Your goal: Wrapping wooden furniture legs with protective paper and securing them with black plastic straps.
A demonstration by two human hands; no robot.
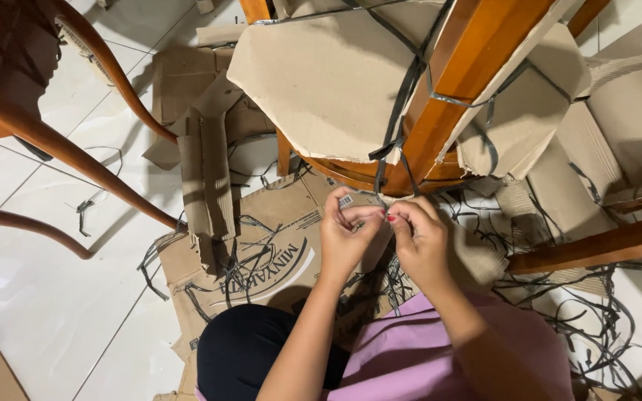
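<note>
Single view only: the head-worn camera is looking almost straight down from above the person's lap, facing slightly forward toward the glossy orange-brown wooden chair frame wrapped in tan cardboard. It is sitting close; the frame is filling the upper centre, and the white tiled floor is showing to the left of that frame. No second view is sharing the scene.

The glossy orange-brown wooden chair frame is wrapped in plain tan cardboard sheets crossed by dark grey plastic straps. Below the chair, the flat brown cardboard box bears black printing and a small white barcode label. The floor under it is white tile with thin grey joints. One fingernail on the hands is red; the garment is pink-lilac over black.
</note>
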